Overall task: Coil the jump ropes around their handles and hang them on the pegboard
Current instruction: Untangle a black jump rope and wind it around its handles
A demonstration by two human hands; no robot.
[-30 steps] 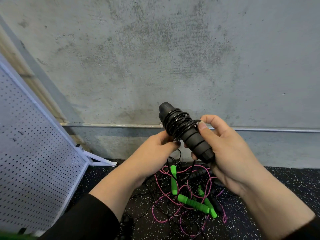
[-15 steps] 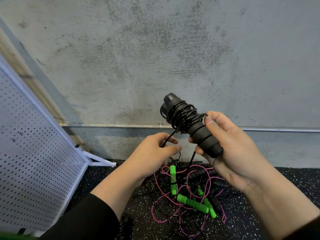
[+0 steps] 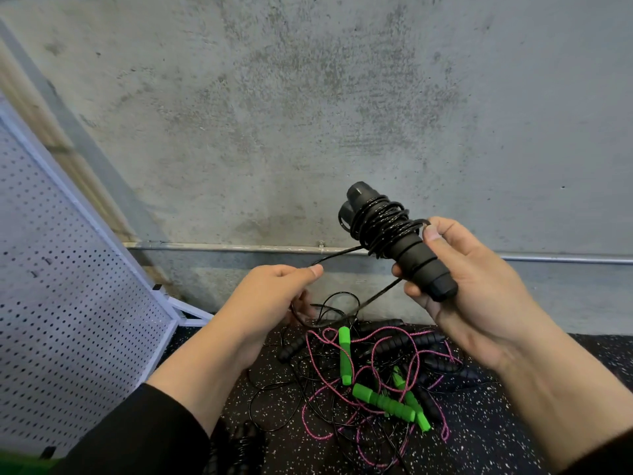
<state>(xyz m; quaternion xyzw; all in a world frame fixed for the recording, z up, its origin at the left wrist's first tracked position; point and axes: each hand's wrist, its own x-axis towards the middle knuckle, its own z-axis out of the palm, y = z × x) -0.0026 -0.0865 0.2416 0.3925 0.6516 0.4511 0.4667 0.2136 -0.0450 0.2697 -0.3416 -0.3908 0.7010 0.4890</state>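
Observation:
My right hand (image 3: 476,289) grips a pair of black jump rope handles (image 3: 411,255), tilted up to the left, with black cord (image 3: 376,222) coiled around their upper half. My left hand (image 3: 274,296) pinches the loose black cord (image 3: 337,256) that runs from the coil down to the left. On the floor below lies a tangle of ropes: a pink cord (image 3: 342,371) with green handles (image 3: 383,402) and more black handles (image 3: 400,344). The white pegboard (image 3: 68,303) leans at the left.
A grey concrete wall (image 3: 308,114) with a metal pipe (image 3: 222,247) along its base stands straight ahead. The floor (image 3: 479,423) is dark speckled rubber. Another coiled black rope (image 3: 239,447) lies near my left sleeve at the bottom edge.
My right hand has lifted the handles up and to the right. My left hand has drawn the loose cord out to the left, away from the coil.

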